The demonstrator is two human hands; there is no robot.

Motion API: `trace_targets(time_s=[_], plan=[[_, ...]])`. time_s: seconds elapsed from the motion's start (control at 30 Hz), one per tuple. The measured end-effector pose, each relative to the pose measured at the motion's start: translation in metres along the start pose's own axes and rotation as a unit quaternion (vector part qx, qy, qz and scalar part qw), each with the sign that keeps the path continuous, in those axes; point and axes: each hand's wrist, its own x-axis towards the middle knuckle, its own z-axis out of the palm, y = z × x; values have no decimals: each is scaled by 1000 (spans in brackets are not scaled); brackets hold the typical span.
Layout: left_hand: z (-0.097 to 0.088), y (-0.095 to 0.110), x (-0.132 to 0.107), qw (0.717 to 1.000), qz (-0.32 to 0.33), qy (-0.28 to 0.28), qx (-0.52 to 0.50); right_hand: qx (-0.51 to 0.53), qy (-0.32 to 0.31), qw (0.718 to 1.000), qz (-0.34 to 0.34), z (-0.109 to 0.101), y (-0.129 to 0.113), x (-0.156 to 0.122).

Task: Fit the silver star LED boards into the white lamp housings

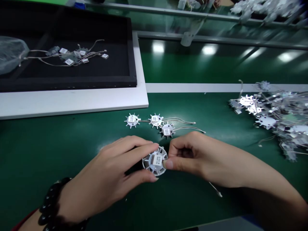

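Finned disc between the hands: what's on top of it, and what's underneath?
The disc, pinched by the left hand and right hand, carries a white-labelled block on top. Its underside, and anything beneath it, cannot be seen.

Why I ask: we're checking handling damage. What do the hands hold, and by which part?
The left hand and right hand hold a round, toothed white module by its rim from opposite sides, its labelled centre left uncovered.
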Motion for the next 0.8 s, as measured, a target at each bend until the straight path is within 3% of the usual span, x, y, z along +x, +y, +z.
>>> trace_targets(time_s=[0.33,0.6,0.7,0.8], plan=[[0,-1,0,999,6,-7,46,10,3,1000,-8,0,3,1],[0,1,7,993,83,78,30,-29,110,993,-23,18,32,4],[3,-3,6,995,83,52,18,-19,119,991,-52,17,35,8],[6,-3,4,999,29,27,-9,-17,118,990,-78,15,31,9]])
